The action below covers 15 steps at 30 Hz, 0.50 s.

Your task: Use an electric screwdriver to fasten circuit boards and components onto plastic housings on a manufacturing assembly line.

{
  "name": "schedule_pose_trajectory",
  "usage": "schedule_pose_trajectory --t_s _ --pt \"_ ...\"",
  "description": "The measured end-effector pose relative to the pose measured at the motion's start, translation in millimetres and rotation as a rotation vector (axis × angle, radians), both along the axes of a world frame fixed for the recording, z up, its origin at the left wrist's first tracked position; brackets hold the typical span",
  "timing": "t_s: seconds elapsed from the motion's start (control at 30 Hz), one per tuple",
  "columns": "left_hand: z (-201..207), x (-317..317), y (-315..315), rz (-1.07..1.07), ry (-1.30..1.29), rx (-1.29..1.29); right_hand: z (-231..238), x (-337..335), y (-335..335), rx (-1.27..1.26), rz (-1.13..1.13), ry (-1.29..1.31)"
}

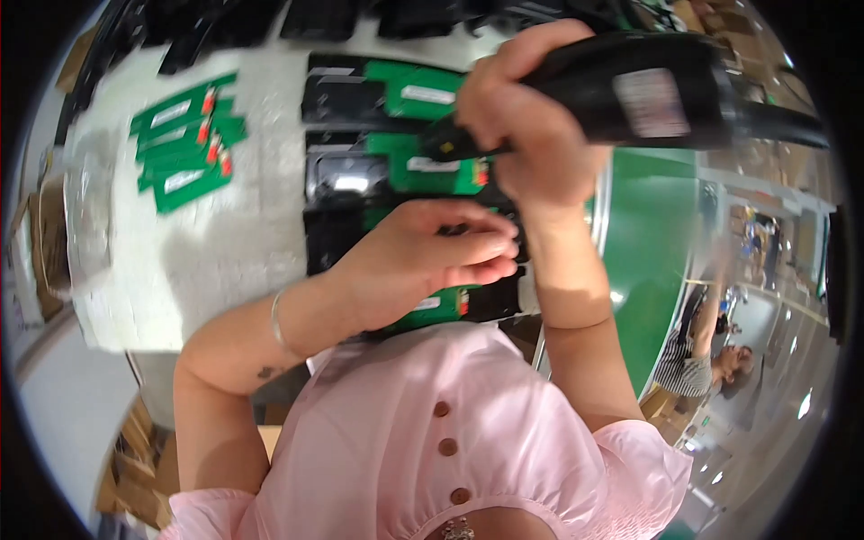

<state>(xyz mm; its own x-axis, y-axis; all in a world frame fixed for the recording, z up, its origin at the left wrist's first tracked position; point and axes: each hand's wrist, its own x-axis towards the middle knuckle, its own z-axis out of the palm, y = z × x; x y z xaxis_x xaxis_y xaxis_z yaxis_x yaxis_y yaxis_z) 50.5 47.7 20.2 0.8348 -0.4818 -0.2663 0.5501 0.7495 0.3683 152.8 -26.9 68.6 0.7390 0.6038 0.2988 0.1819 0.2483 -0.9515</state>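
My right hand (pixel 531 135) is wrapped around a black electric screwdriver (pixel 585 85) with a pale label on its body. The tool lies nearly level, its narrow end pointing left over a green circuit board (pixel 432 171). My left hand (pixel 418 252) hovers over the lower housings with thumb and fingers drawn together; whatever is between them is too small to make out. Black plastic housings (pixel 346 175) lie in a column beneath my hands, with green boards showing at their right sides. Another green board (pixel 432 308) shows partly below my left hand.
Several loose green boards (pixel 184 148) with red-orange parts overlap on the white padded table cover (pixel 243 270) at the left. More black parts (pixel 319 18) line the far edge. A green surface (pixel 643 270) runs along the right. Farther off, a person in stripes (pixel 688 369) is visible.
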Motion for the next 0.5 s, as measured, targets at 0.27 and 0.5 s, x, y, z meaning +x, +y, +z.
schedule_pose_trajectory --t_s 0.27,0.5 --pt "-22 2 12 0.183 0.134 -0.064 14 -3 -12 0.144 -0.119 0.031" --pt "-48 13 23 0.214 0.230 -0.340 70 -26 -72 0.359 -0.085 -0.166"
